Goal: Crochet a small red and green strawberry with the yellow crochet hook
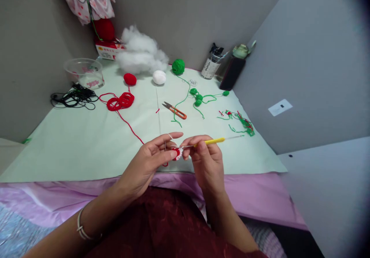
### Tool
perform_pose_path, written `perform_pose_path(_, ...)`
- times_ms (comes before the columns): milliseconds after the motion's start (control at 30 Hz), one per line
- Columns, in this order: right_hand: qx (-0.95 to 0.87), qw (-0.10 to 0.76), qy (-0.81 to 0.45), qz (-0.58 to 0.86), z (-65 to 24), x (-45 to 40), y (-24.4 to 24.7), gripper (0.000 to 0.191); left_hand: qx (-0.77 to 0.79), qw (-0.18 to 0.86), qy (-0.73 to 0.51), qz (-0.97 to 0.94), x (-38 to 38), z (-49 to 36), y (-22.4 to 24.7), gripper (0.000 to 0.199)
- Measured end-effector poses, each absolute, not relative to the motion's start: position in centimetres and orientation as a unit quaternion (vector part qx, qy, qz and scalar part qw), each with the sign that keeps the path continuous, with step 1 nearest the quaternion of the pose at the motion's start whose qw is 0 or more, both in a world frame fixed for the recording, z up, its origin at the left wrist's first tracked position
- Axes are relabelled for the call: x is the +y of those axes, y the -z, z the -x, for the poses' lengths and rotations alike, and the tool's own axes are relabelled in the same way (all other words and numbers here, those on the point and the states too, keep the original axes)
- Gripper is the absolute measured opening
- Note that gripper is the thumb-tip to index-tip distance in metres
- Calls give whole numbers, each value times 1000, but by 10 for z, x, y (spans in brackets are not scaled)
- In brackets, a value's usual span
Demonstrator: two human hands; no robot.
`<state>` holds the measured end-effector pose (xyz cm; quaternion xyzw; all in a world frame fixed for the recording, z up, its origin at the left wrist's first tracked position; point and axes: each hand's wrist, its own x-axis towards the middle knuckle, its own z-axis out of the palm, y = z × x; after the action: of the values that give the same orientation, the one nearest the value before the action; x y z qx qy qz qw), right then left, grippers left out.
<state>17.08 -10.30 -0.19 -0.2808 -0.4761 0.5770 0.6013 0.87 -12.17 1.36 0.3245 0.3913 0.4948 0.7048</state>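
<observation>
My left hand (pixel 153 156) pinches a small red and white crochet piece (pixel 177 153) between thumb and fingers, with white yarn looped over its raised index finger. In my right hand (pixel 206 156) is a crochet hook with a yellow handle (pixel 214 141); its metal tip meets the edge of the crochet piece. Red yarn (pixel 130 126) runs from a loose red coil (pixel 120 101) toward my left hand. A white yarn ball (pixel 159 77) and a red yarn ball (pixel 130 79) sit farther back on the table.
Orange thread snips (pixel 179 112) lie mid-table beside green crocheted pieces (pixel 197 97). Yarn scraps (pixel 245 123) are at right, black yarn (pixel 76 96) and a clear tub (pixel 86 73) at left. White stuffing (pixel 141 54), a green ball (pixel 178 66), a pen cup (pixel 211 67) and a phone (pixel 232 73) stand behind.
</observation>
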Motion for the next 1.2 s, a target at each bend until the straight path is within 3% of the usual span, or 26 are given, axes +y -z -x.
perform_pose_path(133, -514, 590, -549, 293, -176, -106, -1, 23, 399, 700, -490, -333, -123, -6, -16, 34)
perform_pose_path(367, -745, 544, -233, 308, -180, -118, -3, 22, 415, 660, -527, -339, -125, -8, -15, 45)
perform_pose_path(567, -760, 540, -177, 316, -178, -118, 0, 25, 413, 660, -532, -333, -125, -11, -13, 47)
perform_pose_path(733, -807, 487, -8, 335, -177, -121, 8, 35, 359, 732, -517, -261, -124, -11, -13, 50)
perform_pose_path(833, -749, 558, -112, 339, -175, -120, 6, 27, 339, 781, -481, -211, -123, -8, -14, 46)
perform_pose_path(967, -632, 626, -303, 342, -170, -114, 0, 22, 363, 730, -521, -253, -123, -9, -15, 44)
perform_pose_path(1200, -637, 614, -323, 337, -168, -115, 1, 20, 393, 688, -522, -316, -123, -7, -16, 40)
